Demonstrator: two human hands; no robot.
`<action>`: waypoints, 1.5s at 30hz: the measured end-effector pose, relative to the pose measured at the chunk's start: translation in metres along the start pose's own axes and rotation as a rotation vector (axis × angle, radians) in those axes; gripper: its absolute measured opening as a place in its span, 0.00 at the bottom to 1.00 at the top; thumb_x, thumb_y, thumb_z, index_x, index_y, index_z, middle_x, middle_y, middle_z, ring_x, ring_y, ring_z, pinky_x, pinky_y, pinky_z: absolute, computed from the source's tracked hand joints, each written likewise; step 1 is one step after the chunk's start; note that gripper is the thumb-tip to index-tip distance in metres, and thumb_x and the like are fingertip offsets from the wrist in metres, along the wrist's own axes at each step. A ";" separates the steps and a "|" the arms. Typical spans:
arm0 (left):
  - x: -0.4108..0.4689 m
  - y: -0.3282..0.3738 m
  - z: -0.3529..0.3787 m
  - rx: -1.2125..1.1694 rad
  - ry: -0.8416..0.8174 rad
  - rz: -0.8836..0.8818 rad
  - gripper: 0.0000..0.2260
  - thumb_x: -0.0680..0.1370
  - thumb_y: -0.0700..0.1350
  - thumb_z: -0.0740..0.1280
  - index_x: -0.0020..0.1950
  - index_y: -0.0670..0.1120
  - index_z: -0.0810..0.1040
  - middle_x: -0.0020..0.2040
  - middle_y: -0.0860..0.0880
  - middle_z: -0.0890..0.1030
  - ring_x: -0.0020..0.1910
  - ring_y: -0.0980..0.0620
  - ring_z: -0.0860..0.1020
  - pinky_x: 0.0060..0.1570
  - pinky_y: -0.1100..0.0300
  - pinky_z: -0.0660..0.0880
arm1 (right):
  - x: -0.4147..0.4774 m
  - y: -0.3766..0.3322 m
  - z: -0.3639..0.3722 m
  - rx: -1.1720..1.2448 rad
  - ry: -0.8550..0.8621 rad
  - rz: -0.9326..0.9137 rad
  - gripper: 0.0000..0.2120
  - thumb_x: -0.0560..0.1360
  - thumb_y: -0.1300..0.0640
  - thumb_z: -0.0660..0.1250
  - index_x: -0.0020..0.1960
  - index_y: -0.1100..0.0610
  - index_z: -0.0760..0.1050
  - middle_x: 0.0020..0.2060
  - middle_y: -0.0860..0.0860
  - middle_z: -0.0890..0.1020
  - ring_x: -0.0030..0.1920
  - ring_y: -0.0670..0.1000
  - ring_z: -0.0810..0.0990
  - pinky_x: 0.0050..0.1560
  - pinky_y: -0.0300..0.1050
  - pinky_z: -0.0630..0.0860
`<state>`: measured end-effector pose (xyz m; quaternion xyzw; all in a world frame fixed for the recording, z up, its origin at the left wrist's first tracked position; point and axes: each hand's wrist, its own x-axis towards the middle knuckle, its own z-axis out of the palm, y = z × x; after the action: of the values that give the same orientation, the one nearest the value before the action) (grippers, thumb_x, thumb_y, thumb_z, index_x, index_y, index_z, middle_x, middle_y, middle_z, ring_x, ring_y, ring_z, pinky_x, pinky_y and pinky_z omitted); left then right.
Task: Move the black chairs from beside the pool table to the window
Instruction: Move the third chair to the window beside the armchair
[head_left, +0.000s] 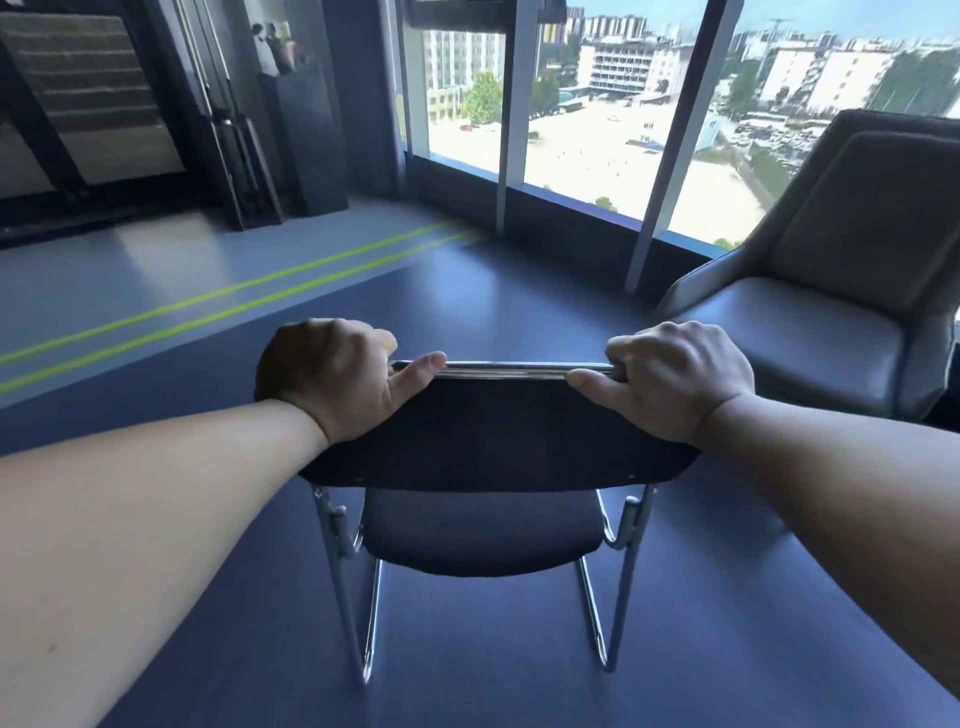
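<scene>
Left hand (332, 379) is curled round one top corner of the chair (493, 431), and right hand (675, 384) grips the other. Looks mid-carry to me, chair near the window (582, 130) but not at it. Next I'd walk it closer and set it down, minding the armchair (831, 291) by the window.

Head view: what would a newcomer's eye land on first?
Centre frame, the black fabric chair with chrome tube frame stands out, its backrest top held by the left hand and right hand, one at each corner. Beyond it the tall window shows sunlit city blocks; a grey padded armchair sits at right beside the glass.
</scene>
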<state>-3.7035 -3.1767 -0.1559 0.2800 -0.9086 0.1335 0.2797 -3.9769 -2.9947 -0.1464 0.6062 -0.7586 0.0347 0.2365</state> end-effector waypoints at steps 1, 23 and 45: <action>0.017 -0.009 0.013 -0.007 0.006 0.005 0.31 0.74 0.72 0.44 0.28 0.48 0.62 0.27 0.49 0.71 0.29 0.40 0.74 0.31 0.57 0.63 | 0.018 0.005 0.009 0.000 -0.002 0.004 0.43 0.64 0.20 0.29 0.33 0.52 0.68 0.31 0.49 0.77 0.35 0.58 0.76 0.34 0.46 0.69; 0.284 -0.167 0.215 -0.119 0.022 0.207 0.28 0.75 0.69 0.48 0.27 0.48 0.61 0.27 0.47 0.71 0.28 0.41 0.74 0.30 0.59 0.59 | 0.279 0.051 0.140 0.005 -0.076 0.241 0.39 0.66 0.20 0.37 0.31 0.52 0.67 0.31 0.48 0.76 0.33 0.57 0.73 0.34 0.47 0.65; 0.537 -0.225 0.402 -0.258 0.035 0.421 0.26 0.76 0.68 0.50 0.27 0.51 0.57 0.25 0.53 0.62 0.24 0.45 0.67 0.30 0.61 0.54 | 0.462 0.142 0.247 -0.108 -0.157 0.481 0.36 0.69 0.21 0.39 0.31 0.52 0.63 0.26 0.46 0.67 0.31 0.56 0.68 0.34 0.48 0.62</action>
<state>-4.1153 -3.7518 -0.1485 0.0440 -0.9514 0.0768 0.2950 -4.2588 -3.4589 -0.1463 0.3954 -0.8978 0.0020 0.1938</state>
